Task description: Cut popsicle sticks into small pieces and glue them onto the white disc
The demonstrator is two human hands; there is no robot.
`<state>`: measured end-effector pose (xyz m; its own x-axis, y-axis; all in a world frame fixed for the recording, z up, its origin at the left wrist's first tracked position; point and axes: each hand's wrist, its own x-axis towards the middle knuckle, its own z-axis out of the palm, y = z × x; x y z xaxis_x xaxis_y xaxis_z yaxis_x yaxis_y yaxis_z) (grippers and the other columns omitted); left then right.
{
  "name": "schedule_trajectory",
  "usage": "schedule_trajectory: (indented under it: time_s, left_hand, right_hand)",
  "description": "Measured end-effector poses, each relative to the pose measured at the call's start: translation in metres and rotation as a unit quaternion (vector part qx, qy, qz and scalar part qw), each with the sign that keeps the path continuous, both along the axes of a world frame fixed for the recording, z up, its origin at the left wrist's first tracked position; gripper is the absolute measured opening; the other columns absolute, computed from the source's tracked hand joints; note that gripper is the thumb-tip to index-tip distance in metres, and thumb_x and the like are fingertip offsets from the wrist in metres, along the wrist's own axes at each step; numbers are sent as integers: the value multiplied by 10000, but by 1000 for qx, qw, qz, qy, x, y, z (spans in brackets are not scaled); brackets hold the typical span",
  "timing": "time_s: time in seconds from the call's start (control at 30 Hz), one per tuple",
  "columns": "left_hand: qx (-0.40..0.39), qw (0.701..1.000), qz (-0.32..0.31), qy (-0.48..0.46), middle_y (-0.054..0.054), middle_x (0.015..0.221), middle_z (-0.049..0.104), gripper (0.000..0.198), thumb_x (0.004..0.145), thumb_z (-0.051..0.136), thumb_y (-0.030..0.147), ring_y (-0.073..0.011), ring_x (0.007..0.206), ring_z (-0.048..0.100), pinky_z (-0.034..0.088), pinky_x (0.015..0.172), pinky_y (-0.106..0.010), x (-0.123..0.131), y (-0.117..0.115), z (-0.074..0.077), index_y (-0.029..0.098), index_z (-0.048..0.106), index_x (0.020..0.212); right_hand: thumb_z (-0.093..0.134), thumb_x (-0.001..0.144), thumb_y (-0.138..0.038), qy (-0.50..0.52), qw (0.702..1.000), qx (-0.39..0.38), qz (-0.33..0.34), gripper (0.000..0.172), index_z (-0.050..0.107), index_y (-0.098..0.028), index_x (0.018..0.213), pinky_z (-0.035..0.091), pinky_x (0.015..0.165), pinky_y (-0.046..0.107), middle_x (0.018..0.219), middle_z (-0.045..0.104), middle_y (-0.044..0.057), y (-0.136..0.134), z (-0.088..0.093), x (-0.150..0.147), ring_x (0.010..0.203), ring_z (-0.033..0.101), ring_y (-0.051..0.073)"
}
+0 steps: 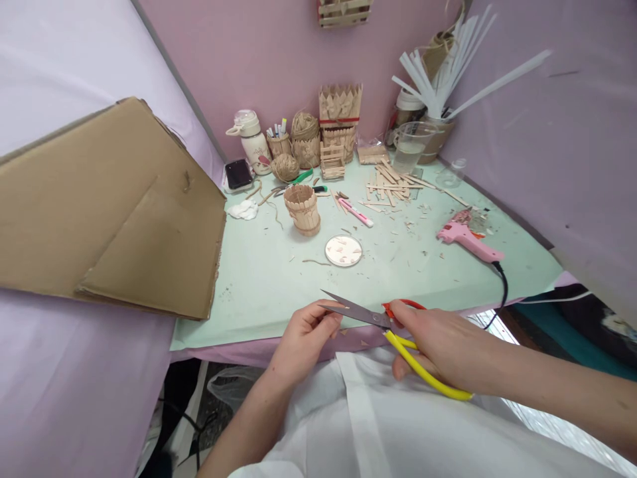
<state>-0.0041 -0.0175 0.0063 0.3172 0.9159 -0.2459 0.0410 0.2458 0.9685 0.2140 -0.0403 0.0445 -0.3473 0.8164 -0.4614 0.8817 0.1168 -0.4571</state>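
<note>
Scissors (371, 315) with one red and one yellow handle are in my right hand (438, 345), their blades parted and pointing left. My left hand (308, 335) is closed in a pinch at the front edge of the table, the blade tips beside its fingertips. A tiny pale piece shows at those fingertips, too small to name. Beyond my hands lies a round white disc (343, 250) with small wooden bits on it. Behind it to the left stands a small wooden-stick cup (302, 210).
A cardboard sheet (149, 219) leans at the left. At the right lies a pink glue gun (468, 240) with a black cord. Wooden sticks (391, 184), a pink cutter (355, 212), a twine ball (285, 167) and a plastic cup of water (411, 149) occupy the back.
</note>
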Motion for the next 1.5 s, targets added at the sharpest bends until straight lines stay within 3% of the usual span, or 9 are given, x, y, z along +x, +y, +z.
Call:
schedule_trajectory:
  time_s: [0.2, 0.47, 0.67, 0.8, 1.0, 1.27, 1.5]
  left_hand:
    - [-17, 999, -10, -31, 23, 611, 471, 148, 784, 552, 256, -96, 598, 410, 326, 587, -219, 0, 0, 0, 170, 663, 830]
    - [-44, 998, -46, -26, 10, 657, 529, 127, 765, 577, 242, -87, 588, 409, 325, 567, -213, -4, 1, 4, 164, 658, 824]
    - [-61, 994, -86, -16, 19, 593, 498, 176, 766, 598, 312, -81, 568, 406, 316, 552, -207, -5, 1, 9, 148, 660, 785]
    - [-77, 995, -50, -34, 44, 547, 443, 203, 786, 587, 349, -66, 540, 363, 276, 529, -194, -3, 2, 11, 158, 631, 838]
    - [-77, 995, -8, -59, 39, 572, 472, 192, 802, 568, 334, -64, 547, 376, 286, 540, -191, -3, 3, 10, 162, 615, 873]
    - [-39, 999, 18, -16, 41, 581, 509, 113, 754, 578, 220, -78, 580, 429, 324, 573, -196, -6, 3, 1, 187, 664, 819]
    - [-28, 1000, 10, 8, -1, 764, 643, 143, 692, 560, 145, -111, 703, 529, 383, 645, -204, -5, 3, 5, 183, 685, 749]
  right_hand:
    - [448, 833, -379, 51, 998, -36, 3, 193, 313, -251, 785, 334, 527, 274, 708, 707, -18, -1, 5, 2, 643, 596, 215]
    - [404, 836, -319, 33, 998, -41, 17, 104, 341, -252, 788, 350, 545, 286, 753, 716, 2, -2, 10, 4, 725, 615, 237]
    - [379, 828, -251, 52, 995, -85, 16, 73, 357, -240, 758, 363, 558, 278, 789, 708, 5, 4, 18, 6, 664, 601, 197]
    - [374, 842, -319, 91, 992, -78, -27, 134, 355, -232, 741, 384, 573, 262, 801, 654, 3, 10, 16, 6, 668, 568, 176]
    - [410, 837, -371, 108, 991, -77, -13, 167, 355, -234, 758, 389, 598, 262, 800, 636, 4, 12, 8, 0, 683, 551, 174]
    - [513, 767, -484, 7, 1000, -14, 17, 284, 410, -234, 850, 335, 514, 264, 858, 631, 44, 11, 14, -4, 656, 578, 211]
    - [515, 767, -455, -6, 999, 14, 42, 272, 405, -231, 876, 315, 484, 258, 846, 629, 46, 10, 11, -1, 626, 583, 204]
